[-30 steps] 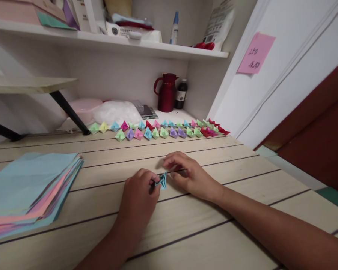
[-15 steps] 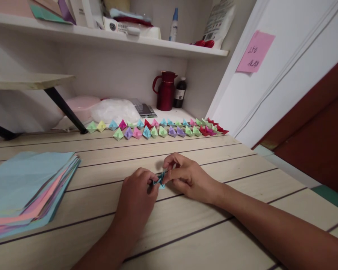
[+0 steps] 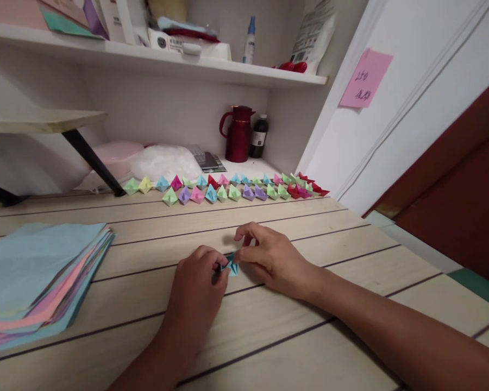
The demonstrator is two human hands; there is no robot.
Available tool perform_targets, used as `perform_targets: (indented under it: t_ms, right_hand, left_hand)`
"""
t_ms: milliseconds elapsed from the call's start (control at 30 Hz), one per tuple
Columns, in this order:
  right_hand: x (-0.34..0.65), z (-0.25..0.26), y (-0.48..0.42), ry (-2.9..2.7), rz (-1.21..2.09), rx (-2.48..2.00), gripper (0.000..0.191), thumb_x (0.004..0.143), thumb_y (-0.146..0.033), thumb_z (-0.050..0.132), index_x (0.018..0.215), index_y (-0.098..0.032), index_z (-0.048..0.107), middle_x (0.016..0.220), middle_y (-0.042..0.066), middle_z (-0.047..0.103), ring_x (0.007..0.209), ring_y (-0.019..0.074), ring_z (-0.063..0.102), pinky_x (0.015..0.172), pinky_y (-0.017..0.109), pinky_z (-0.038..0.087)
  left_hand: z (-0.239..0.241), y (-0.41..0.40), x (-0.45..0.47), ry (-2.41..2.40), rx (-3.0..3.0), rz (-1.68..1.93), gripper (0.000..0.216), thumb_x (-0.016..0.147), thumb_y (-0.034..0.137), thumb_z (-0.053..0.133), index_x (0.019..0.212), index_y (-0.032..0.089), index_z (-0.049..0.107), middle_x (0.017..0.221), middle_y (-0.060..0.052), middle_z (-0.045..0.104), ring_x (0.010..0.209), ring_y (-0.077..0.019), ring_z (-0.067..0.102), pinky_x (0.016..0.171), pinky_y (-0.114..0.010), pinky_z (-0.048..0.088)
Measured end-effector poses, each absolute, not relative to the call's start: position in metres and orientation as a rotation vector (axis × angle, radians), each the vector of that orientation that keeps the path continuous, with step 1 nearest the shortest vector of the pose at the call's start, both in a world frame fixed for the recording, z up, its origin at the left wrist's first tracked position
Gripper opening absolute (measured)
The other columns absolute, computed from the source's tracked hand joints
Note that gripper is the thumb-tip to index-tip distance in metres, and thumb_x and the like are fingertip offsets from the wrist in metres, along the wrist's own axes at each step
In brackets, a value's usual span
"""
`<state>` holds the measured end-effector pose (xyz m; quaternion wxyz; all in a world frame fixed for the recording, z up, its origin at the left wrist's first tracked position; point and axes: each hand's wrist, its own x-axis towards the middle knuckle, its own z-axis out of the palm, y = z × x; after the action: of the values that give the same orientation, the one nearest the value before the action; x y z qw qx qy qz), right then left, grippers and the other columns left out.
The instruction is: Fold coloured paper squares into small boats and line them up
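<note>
A small folded blue paper boat (image 3: 232,267) is held low over the slatted table between my two hands. My left hand (image 3: 199,279) pinches its left side between thumb and fingers. From the right, my right hand (image 3: 267,255) grips the other side with thumb and index finger, the remaining fingers curled. Fingertips hide part of the folds. Beyond my hands stand two rows of little paper boats (image 3: 234,192) in green, purple, pink, blue, yellow and red.
A stack of coloured paper (image 3: 44,271) lies at the left, blue sheet uppermost. Behind the boats are a white plastic bag (image 3: 165,163), a red jug (image 3: 239,134) and a dark bottle (image 3: 259,137). A black shelf leg (image 3: 93,162) rests at the back left.
The blue paper between my fingers has shifted shape slightly, its raised point now lower and its front face showing more. Both hands stay almost in place; the view has tilted a little.
</note>
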<state>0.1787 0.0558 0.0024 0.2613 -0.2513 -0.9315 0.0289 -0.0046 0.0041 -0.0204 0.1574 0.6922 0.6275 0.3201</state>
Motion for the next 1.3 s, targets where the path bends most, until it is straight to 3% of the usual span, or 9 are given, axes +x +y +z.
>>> perform_targets:
  t_ms: [233, 467, 633, 733, 900, 1300]
  right_hand:
    - [0.179, -0.004, 0.059, -2.537, 0.207, -0.683, 0.027, 0.080, -0.005, 0.056, 0.090, -0.024, 0.073, 0.114, 0.006, 0.057, 0.092, 0.0169, 0.059, 0.081, 0.032, 0.049]
    - [0.181, -0.002, 0.059, -2.567, 0.385, -0.658, 0.038, 0.078, 0.000, 0.055, 0.095, -0.028, 0.074, 0.114, 0.004, 0.058, 0.094, 0.0157, 0.061, 0.082, 0.029, 0.049]
    - [0.179, 0.004, 0.055, -2.531, 0.519, -0.706, 0.019, 0.082, -0.019, 0.066, 0.099, -0.023, 0.073, 0.108, 0.007, 0.059, 0.096, 0.0184, 0.060, 0.089, 0.034, 0.047]
    - [0.173, 0.003, 0.054, -2.487, 0.586, -0.744, 0.014, 0.087, -0.028, 0.062, 0.089, -0.018, 0.071, 0.098, 0.007, 0.061, 0.092, 0.0180, 0.059, 0.084, 0.032, 0.047]
    - [0.161, -0.009, 0.057, -2.391, 0.558, -0.813, 0.006, 0.081, -0.013, 0.062, 0.078, -0.017, 0.063, 0.087, 0.004, 0.063, 0.086, 0.0174, 0.058, 0.081, 0.031, 0.044]
    - [0.154, -0.014, 0.055, -2.315, 0.466, -0.903, 0.024, 0.064, -0.002, 0.053, 0.077, -0.021, 0.048, 0.078, -0.002, 0.057, 0.074, 0.0155, 0.050, 0.069, 0.026, 0.035]
  left_hand:
    - [-0.020, 0.004, -0.005, 1.795, 1.999, 0.928, 0.010, 0.077, 0.013, 0.058, 0.076, 0.022, 0.064, 0.086, 0.000, 0.065, 0.077, -0.0158, 0.061, 0.073, -0.031, 0.045]
    - [-0.019, 0.005, -0.005, 1.778, 1.989, 0.910, 0.018, 0.077, 0.010, 0.056, 0.080, 0.022, 0.069, 0.093, -0.002, 0.066, 0.088, -0.0178, 0.063, 0.081, -0.033, 0.046]
    - [-0.017, 0.007, -0.004, 1.805, 1.990, 0.856, 0.019, 0.078, 0.009, 0.055, 0.080, 0.021, 0.070, 0.093, -0.004, 0.066, 0.090, -0.0194, 0.063, 0.080, -0.033, 0.047]
    - [-0.016, 0.007, -0.003, 1.808, 2.034, 0.843, 0.017, 0.078, 0.009, 0.056, 0.080, 0.020, 0.069, 0.093, -0.004, 0.066, 0.090, -0.0196, 0.063, 0.080, -0.034, 0.047]
    - [-0.017, 0.005, -0.002, 1.849, 2.070, 0.796, 0.013, 0.079, 0.011, 0.058, 0.079, 0.020, 0.067, 0.093, -0.003, 0.066, 0.091, -0.0205, 0.063, 0.081, -0.036, 0.045]
    - [-0.016, 0.006, -0.002, 1.856, 2.107, 0.754, 0.012, 0.079, 0.013, 0.058, 0.081, 0.021, 0.066, 0.093, -0.003, 0.065, 0.089, -0.0201, 0.063, 0.078, -0.034, 0.045]
